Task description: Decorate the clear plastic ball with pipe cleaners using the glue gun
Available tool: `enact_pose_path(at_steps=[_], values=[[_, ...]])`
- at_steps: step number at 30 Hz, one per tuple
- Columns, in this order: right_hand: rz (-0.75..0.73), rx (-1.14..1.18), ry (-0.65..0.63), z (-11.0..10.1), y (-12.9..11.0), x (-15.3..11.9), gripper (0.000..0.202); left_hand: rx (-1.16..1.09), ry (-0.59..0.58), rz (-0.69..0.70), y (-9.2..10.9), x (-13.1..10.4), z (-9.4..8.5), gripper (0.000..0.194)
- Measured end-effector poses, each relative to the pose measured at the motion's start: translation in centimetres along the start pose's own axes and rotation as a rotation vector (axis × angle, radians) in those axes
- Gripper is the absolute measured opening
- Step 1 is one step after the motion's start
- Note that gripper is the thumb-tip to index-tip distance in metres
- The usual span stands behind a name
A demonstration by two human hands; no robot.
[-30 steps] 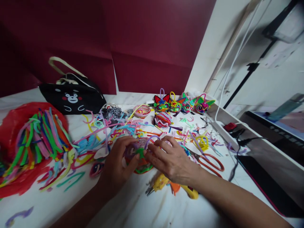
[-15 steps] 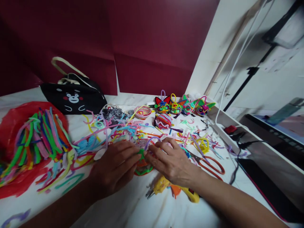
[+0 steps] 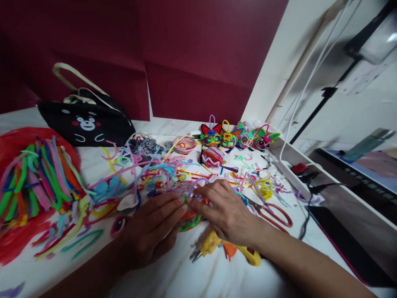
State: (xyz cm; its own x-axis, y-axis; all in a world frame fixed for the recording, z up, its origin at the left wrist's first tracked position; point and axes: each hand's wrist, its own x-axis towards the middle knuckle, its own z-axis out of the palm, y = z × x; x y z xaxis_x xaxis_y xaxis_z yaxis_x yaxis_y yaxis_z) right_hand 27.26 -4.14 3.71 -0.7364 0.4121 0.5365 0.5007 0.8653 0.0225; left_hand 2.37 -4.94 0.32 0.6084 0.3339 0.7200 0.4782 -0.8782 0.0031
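My left hand (image 3: pixel 155 225) and my right hand (image 3: pixel 221 211) meet at the middle of the table. Between them is a pipe-cleaner ornament (image 3: pixel 190 224) with a green rim and orange inside, mostly covered by my fingers. Both hands are closed with fingertips pressed on its green top part, close to a purple loop (image 3: pixel 198 182) that rises behind. Below my right hand lies a yellow glue gun (image 3: pixel 211 243), nozzle pointing left. Orange-handled scissors (image 3: pixel 276 215) lie just right of that hand.
A red bag (image 3: pixel 66 145) with many coloured pipe cleaners (image 3: pixel 40 178) lies at left, before a black cloth bag (image 3: pixel 87 126). Several finished cat-like ornaments (image 3: pixel 228 138) stand at the back. Pipe-cleaner scraps litter the middle. A power strip (image 3: pixel 294 178) with cables is at right.
The view has shifted a little, with the things at left sliding further left. My left fingertips have moved slightly right, closer to my right fingertips. My right hand has barely moved.
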Motion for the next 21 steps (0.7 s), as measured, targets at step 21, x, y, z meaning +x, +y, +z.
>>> enact_pose_path(at_steps=[21], values=[[0.481,0.280,-0.651,-5.7,-1.2,-5.1,0.019,-0.024,-0.017,0.006,0.2,-0.3,0.6,0.037]])
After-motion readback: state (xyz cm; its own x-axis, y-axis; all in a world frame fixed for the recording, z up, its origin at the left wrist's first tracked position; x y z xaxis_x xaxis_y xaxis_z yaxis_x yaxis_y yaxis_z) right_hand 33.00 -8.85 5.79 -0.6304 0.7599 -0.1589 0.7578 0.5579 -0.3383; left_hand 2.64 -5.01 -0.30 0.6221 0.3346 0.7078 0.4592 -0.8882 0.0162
